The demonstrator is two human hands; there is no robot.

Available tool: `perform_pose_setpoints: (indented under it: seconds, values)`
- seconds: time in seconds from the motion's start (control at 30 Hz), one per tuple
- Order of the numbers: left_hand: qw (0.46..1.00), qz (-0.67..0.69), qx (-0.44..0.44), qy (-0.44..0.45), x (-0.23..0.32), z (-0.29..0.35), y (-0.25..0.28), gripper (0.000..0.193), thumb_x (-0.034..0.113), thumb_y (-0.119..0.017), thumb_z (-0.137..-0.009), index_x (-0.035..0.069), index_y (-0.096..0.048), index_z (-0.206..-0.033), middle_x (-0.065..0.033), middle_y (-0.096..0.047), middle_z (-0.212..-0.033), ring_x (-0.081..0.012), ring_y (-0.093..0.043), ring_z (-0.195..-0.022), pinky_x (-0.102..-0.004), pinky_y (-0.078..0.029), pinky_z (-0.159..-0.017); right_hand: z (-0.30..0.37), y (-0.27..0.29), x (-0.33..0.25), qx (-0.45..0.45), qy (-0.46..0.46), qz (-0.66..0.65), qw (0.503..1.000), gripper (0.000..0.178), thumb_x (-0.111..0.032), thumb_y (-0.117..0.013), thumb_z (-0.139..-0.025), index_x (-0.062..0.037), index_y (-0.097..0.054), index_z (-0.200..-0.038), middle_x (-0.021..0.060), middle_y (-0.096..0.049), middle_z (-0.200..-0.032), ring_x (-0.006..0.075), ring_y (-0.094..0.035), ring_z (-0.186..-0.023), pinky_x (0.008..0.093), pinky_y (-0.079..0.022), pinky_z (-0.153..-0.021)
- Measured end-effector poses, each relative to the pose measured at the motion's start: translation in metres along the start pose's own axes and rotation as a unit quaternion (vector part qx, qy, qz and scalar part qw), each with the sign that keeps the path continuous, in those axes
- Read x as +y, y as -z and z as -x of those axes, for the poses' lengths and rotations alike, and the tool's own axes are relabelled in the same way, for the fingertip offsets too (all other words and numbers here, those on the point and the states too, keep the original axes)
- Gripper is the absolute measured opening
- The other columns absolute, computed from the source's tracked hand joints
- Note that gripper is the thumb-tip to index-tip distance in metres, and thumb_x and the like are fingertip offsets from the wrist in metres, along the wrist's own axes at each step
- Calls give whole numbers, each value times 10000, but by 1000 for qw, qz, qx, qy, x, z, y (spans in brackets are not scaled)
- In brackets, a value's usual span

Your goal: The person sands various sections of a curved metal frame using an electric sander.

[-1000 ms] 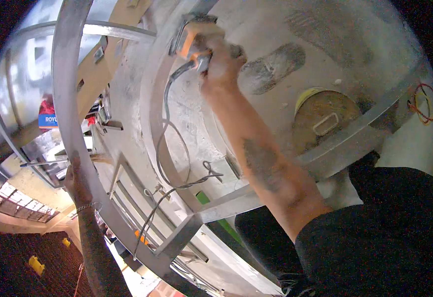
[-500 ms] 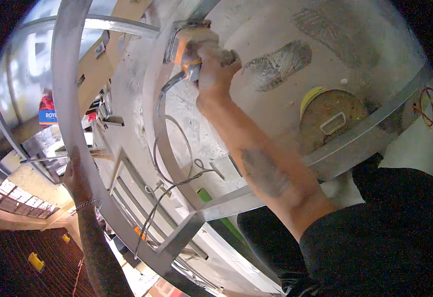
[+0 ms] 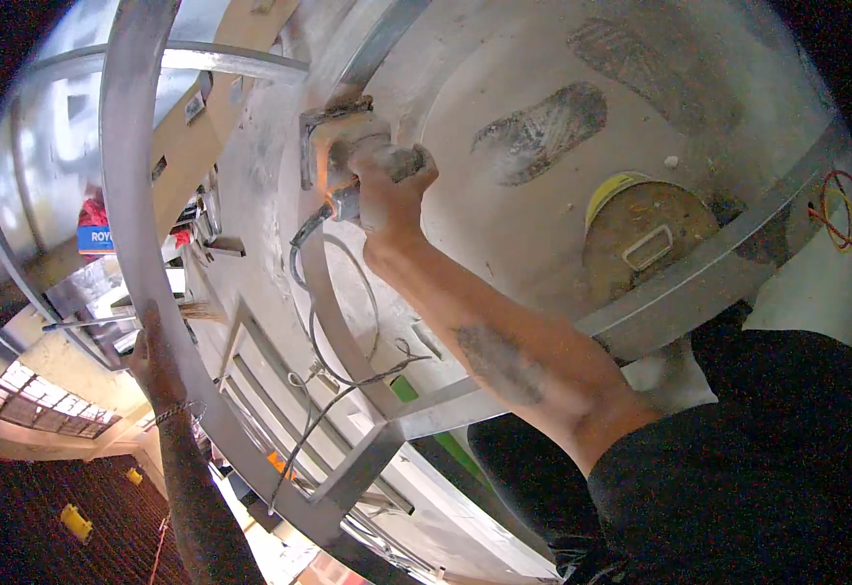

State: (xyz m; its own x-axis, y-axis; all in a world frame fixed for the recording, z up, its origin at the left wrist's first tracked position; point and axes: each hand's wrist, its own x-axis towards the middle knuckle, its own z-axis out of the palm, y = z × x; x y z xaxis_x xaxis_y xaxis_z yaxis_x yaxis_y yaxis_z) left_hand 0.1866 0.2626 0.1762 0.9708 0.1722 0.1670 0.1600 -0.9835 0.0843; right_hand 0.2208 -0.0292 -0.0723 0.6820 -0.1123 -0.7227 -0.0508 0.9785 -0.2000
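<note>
Over a bar of the grey metal frame [image 3: 382,44] was a boxy orange-and-grey power sander [image 3: 338,146], probably rigid and moderately heavy, best held around its body, clear of its dark cord [image 3: 310,227]. The right hand [image 3: 395,190] curled around it; the left hand [image 3: 156,366] clasped another bar.

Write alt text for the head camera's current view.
A person's right hand grips an orange-and-grey power tool, apparently a sander, at a bar of a metal frame; the left hand touches the frame farther left. On the dusty floor are dark footprint marks and a round lid with a handle.
</note>
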Motion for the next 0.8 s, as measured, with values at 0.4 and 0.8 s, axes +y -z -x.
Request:
perform_pose_setpoints:
  seconds: [0.4,0.8]
  values:
    - [989,49,-48,131,20,-5,-4,551,629,-561,-952,87,-649,-905,-4,-566,-779,-113,-480,-649,-278,-404,-603,-31,1,-24,30,178,66,981,793,-158,-724,-820,-76,-223,-1429,158,-425,-1285,240,-509,-1140,356,-466,-978]
    - [980,142,-22,139,52,8,-13,511,553,-634,-939,51,-651,-847,25,-546,-680,-71,-473,-599,-247,-388,-553,-14,22,16,57,88,198,975,660,-133,-749,-754,-70,-399,-1310,122,-462,-1200,229,-516,-1090,346,-468,-946]
